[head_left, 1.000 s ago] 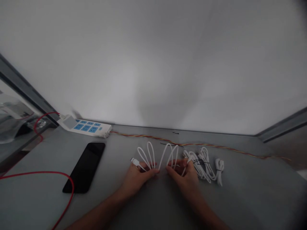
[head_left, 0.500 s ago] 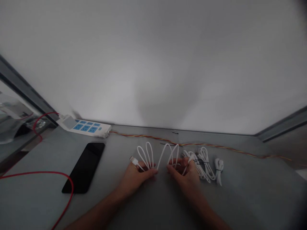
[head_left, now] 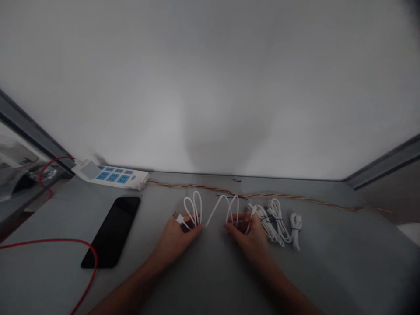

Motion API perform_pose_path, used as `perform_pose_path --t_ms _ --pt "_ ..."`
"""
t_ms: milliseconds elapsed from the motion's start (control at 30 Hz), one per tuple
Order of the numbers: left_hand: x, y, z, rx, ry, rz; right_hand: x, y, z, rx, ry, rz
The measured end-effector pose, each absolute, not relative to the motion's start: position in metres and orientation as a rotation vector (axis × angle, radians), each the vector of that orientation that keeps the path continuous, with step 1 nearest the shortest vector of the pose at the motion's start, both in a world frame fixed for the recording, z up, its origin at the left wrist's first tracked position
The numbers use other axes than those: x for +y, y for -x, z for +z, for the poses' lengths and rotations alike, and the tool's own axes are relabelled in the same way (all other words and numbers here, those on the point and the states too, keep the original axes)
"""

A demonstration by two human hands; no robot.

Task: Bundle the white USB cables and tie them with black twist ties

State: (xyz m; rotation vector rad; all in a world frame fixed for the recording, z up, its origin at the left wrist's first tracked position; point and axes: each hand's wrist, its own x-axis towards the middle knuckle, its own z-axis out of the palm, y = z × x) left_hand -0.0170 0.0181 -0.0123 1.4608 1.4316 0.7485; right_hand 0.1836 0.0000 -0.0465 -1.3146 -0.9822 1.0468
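Between my hands runs a white USB cable [head_left: 217, 202], looped at both ends and joined by a single arched stretch. My left hand [head_left: 175, 238] pinches the loops on one side, and the USB plug [head_left: 178, 217] sticks out above its knuckles. On the other side, my right hand [head_left: 251, 236] pinches more loops between thumb and fingers, with the cable's other end rising beside the index finger. Just right of that hand lie bundled white cables [head_left: 274, 221] bound with dark ties, and a smaller tied white cable [head_left: 295, 229].
A black phone [head_left: 113, 232] lies at left, with a red cable [head_left: 93, 251] crossing its lower corner. Behind it sits a white power strip [head_left: 141, 180] with blue sockets. Twisted red and yellow wires [head_left: 282, 195] run along the table's back, below a white wall [head_left: 210, 87].
The left hand has shifted slightly left, widening the gap and stretching the cable between the hands a little. The whole view has moved slightly. Both hands keep their hold.
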Motion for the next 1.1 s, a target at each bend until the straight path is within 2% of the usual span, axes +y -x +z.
perform_pose_path --t_ms 267,767,933,1100 --pt "0.021 0.017 -0.011 1.439 -1.487 0.629 0.003 -0.188 -0.048 -1.048 1.355 1.067" --pt "0.024 0.017 -0.015 1.336 -1.282 0.699 0.003 -0.190 -0.050 -1.094 1.346 1.030" --pt "0.019 0.016 -0.016 1.308 -1.338 0.685 -0.003 -0.183 -0.047 -1.108 1.275 1.127" --pt "0.010 0.011 -0.012 1.030 -1.364 0.572 -0.014 -0.178 -0.033 -1.208 1.106 1.409"
